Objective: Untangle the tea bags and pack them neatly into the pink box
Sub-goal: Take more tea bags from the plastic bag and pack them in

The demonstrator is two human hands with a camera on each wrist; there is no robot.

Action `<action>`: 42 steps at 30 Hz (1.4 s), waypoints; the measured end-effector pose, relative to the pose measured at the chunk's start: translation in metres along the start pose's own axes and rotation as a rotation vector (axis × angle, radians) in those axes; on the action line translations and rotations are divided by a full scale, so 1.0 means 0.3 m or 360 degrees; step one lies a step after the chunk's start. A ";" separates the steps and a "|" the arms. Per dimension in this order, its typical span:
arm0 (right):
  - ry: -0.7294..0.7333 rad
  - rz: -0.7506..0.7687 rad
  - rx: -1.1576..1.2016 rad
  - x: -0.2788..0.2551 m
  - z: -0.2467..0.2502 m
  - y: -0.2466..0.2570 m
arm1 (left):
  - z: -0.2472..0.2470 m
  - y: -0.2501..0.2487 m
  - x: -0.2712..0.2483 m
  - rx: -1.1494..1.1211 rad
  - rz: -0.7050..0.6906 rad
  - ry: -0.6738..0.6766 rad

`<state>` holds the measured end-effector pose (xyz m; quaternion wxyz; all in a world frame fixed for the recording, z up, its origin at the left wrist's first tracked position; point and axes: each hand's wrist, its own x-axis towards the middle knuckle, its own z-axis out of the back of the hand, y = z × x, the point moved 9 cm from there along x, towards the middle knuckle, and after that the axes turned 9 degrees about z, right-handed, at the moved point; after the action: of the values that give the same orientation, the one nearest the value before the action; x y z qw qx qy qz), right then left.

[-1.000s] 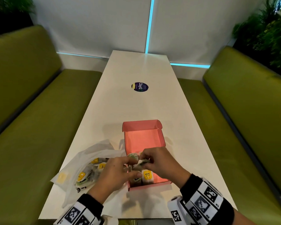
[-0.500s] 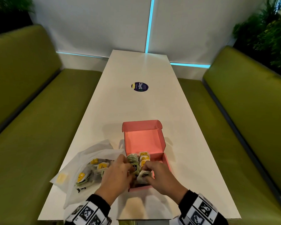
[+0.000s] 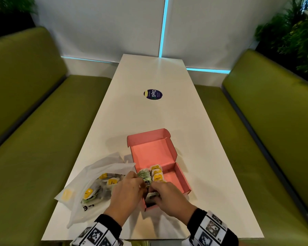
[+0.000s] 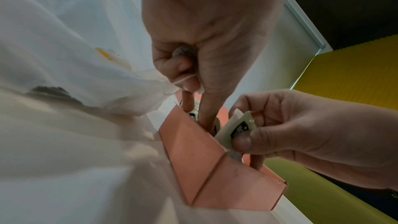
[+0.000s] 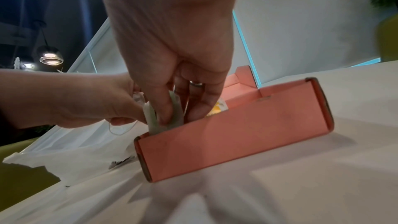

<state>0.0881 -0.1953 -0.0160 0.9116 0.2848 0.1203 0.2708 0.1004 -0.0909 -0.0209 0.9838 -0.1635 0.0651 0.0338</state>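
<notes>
The pink box is set open on the white table, near its near edge and slightly left of centre, with the lid folded back toward the far edge, presumably so both hands can reach in from above. Two rows of tea bags are stood on edge against the box's left wall, green tags beside yellow tags; the right half of the box is seen bare. A green-tagged tea bag is pinched between thumb and fingers of the right hand and is held upright over the near-left corner of the box, likely so it slots in at the near end of the row. The left hand is curled with its forefinger extended down into the box against the packed bags, probably to keep the row from toppling; a thin string is seen looped under it, though whether the string is actually gripped cannot be told. The plastic bag of unsorted tea bags is laid just beside the box's left wall, toward the table's left edge, within easy reach.
</notes>
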 end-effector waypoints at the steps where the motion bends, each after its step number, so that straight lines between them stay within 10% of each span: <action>1: 0.0024 0.0000 -0.0033 0.004 -0.005 0.000 | -0.002 0.001 0.002 0.0002 0.0003 -0.0003; 17: 0.0428 0.0048 -0.0366 0.029 -0.064 0.030 | 0.011 -0.009 -0.006 -0.0024 0.0000 -0.0048; 30: -0.0292 -0.0135 -0.0260 0.009 -0.004 -0.001 | 0.034 0.007 -0.007 -0.0122 -0.0054 -0.0121; 42: -0.0151 0.0148 -0.0161 -0.088 0.089 -0.047 | 0.069 -0.021 -0.107 -0.0450 -0.0349 -0.0159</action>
<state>0.0823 -0.2318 -0.0010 0.9160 0.2560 0.0497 0.3049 0.0716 -0.0917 0.0050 0.9508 -0.3044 -0.0076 -0.0567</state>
